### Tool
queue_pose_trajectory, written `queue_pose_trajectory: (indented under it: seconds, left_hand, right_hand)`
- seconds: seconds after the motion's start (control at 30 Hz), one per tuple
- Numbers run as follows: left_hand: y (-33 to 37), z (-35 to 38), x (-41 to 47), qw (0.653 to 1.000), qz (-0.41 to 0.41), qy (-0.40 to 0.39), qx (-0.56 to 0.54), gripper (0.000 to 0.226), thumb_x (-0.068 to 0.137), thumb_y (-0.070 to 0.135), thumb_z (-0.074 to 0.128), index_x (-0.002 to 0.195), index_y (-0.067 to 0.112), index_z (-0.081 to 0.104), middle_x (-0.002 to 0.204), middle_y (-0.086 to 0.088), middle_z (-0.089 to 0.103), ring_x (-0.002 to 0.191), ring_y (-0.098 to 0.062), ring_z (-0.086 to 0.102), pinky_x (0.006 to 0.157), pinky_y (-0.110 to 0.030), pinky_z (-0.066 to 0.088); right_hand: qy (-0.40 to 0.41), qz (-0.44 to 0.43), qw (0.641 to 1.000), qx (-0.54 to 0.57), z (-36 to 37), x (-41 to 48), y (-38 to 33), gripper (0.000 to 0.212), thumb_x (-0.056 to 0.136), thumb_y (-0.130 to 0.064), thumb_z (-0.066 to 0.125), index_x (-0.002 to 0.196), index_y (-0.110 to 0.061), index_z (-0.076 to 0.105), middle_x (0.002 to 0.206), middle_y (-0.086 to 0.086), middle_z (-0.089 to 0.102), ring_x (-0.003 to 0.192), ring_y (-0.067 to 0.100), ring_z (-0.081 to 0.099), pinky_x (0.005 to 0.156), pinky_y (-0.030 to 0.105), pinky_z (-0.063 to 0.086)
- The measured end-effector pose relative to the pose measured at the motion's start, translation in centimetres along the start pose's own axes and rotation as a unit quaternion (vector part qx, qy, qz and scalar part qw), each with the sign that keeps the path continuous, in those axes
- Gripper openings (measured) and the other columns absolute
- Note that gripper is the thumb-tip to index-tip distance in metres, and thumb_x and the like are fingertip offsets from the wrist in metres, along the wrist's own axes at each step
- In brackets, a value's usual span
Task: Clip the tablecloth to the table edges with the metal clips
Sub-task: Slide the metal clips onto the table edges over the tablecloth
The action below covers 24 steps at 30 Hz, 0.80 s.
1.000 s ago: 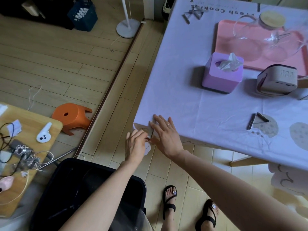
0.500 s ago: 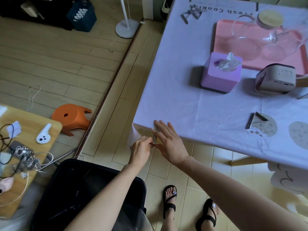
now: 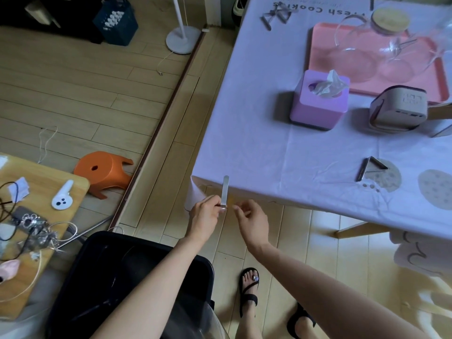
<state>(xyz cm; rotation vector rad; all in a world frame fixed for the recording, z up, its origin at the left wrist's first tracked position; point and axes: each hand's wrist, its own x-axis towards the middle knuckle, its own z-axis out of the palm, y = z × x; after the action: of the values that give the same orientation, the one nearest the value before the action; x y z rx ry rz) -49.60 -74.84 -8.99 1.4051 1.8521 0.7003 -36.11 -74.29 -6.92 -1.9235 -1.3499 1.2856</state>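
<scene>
A pale lilac tablecloth (image 3: 256, 133) covers the table. At its near left corner a metal clip (image 3: 225, 189) sits over the table edge, its flat top arm lying on the cloth. My left hand (image 3: 205, 217) pinches the clip's lower end just below the edge. My right hand (image 3: 252, 220) hovers just right of the clip with fingers loosely curled, holding nothing. A second clip (image 3: 370, 171) lies loose on the cloth to the right. More clips (image 3: 277, 17) lie at the table's far edge.
On the table stand a purple tissue box (image 3: 318, 104), a pink tray (image 3: 381, 59) with glass jars, and a beige box (image 3: 398, 108). A black bin (image 3: 117, 282) is below my arms. An orange stool (image 3: 102, 172) lies on the floor; a cluttered wooden board (image 3: 29, 231) is left.
My right hand lifted off the tablecloth corner and drew back below the edge. The clip now shows slid onto the corner, with my left hand still on its lower end.
</scene>
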Motion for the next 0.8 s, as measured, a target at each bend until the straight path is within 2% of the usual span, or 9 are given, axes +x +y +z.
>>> queue_pose_trajectory:
  seconds: [0.03, 0.1, 0.2, 0.3, 0.4, 0.47, 0.53, 0.67, 0.8]
  left_hand:
    - [0.2, -0.1, 0.0, 1.000, -0.006, -0.007, -0.002, 0.024, 0.079, 0.007, 0.050, 0.063, 0.024, 0.043, 0.077, -0.003, 0.064, 0.079, -0.025, 0.066, 0.067, -0.046, 0.055]
    - [0.5, -0.2, -0.1, 1.000, -0.005, -0.012, 0.003, 0.020, 0.081, 0.007, 0.055, 0.066, 0.016, 0.048, 0.078, -0.007, 0.065, 0.076, -0.029, 0.065, 0.069, -0.046, 0.055]
    - [1.2, -0.2, -0.3, 1.000, -0.007, -0.016, 0.023, 0.017, 0.082, 0.009, 0.067, 0.070, 0.011, 0.055, 0.080, -0.006, 0.066, 0.076, -0.026, 0.065, 0.070, -0.042, 0.054]
    - [1.8, -0.4, -0.4, 0.999, -0.033, -0.023, 0.010, 0.013, 0.081, 0.017, 0.070, 0.076, 0.013, 0.059, 0.083, -0.003, 0.068, 0.077, -0.019, 0.067, 0.072, -0.038, 0.055]
    - [2.3, -0.7, -0.4, 0.998, -0.039, -0.026, 0.030, 0.018, 0.084, 0.023, 0.068, 0.080, 0.011, 0.055, 0.082, -0.001, 0.069, 0.077, -0.015, 0.067, 0.070, -0.032, 0.054]
    - [2.9, -0.7, -0.4, 0.997, -0.038, -0.023, 0.061, 0.023, 0.085, 0.026, 0.066, 0.078, 0.012, 0.049, 0.082, 0.000, 0.067, 0.077, -0.019, 0.064, 0.068, -0.032, 0.052]
    - [3.1, -0.6, -0.2, 0.996, -0.038, -0.020, 0.077, 0.021, 0.085, 0.027, 0.066, 0.081, 0.015, 0.048, 0.084, -0.002, 0.066, 0.079, -0.024, 0.062, 0.070, -0.036, 0.051]
    - [2.7, -0.5, 0.0, 0.995, -0.045, -0.023, 0.081, 0.020, 0.086, 0.026, 0.063, 0.091, 0.011, 0.052, 0.087, -0.005, 0.065, 0.081, -0.028, 0.061, 0.073, -0.043, 0.052]
    - [2.6, -0.5, 0.5, 0.996, -0.048, -0.024, 0.067, 0.018, 0.086, 0.026, 0.061, 0.089, 0.011, 0.051, 0.084, -0.004, 0.065, 0.079, -0.030, 0.062, 0.068, -0.045, 0.054]
  right_hand:
    - [-0.029, 0.086, 0.993, 0.078, 0.3, 0.5, -0.3, 0.013, 0.088, -0.029, 0.061, 0.078, -0.022, 0.059, 0.084, -0.001, 0.063, 0.075, 0.019, 0.058, 0.069, 0.029, 0.044]
    - [-0.068, 0.190, 0.959, 0.200, 0.7, 1.5, -0.8, 0.014, 0.088, -0.028, 0.063, 0.076, -0.020, 0.060, 0.078, 0.000, 0.064, 0.065, 0.016, 0.054, 0.062, 0.026, 0.043]
    - [-0.124, 0.242, 0.923, 0.273, 1.3, 2.2, -1.4, 0.009, 0.090, -0.021, 0.061, 0.087, -0.013, 0.062, 0.072, 0.001, 0.061, 0.060, 0.015, 0.054, 0.057, 0.023, 0.043]
    - [-0.145, 0.245, 0.906, 0.314, 1.5, 2.2, -1.5, 0.008, 0.091, -0.009, 0.054, 0.090, -0.010, 0.063, 0.078, 0.007, 0.064, 0.065, 0.017, 0.059, 0.059, 0.021, 0.049]
    - [-0.149, 0.216, 0.905, 0.336, 1.6, 2.4, -1.1, 0.018, 0.089, 0.001, 0.051, 0.081, -0.009, 0.064, 0.076, 0.012, 0.067, 0.073, 0.024, 0.060, 0.068, 0.027, 0.053]
    - [-0.137, 0.201, 0.910, 0.335, 2.0, 2.4, -0.9, 0.020, 0.087, 0.005, 0.052, 0.076, -0.007, 0.064, 0.078, 0.016, 0.066, 0.077, 0.027, 0.060, 0.076, 0.035, 0.055]
    - [-0.116, 0.191, 0.917, 0.329, 2.2, 2.5, -0.8, 0.022, 0.084, 0.007, 0.053, 0.070, -0.007, 0.063, 0.078, 0.017, 0.065, 0.074, 0.027, 0.061, 0.078, 0.038, 0.055]
    - [-0.102, 0.179, 0.926, 0.316, 2.3, 2.3, -0.8, 0.027, 0.081, 0.009, 0.055, 0.060, -0.009, 0.058, 0.065, 0.007, 0.065, 0.055, 0.016, 0.057, 0.057, 0.026, 0.053]
    - [-0.079, 0.192, 0.925, 0.319, 2.6, 2.4, -1.2, 0.030, 0.081, 0.009, 0.055, 0.057, -0.009, 0.056, 0.058, 0.004, 0.062, 0.044, 0.012, 0.052, 0.050, 0.023, 0.047]
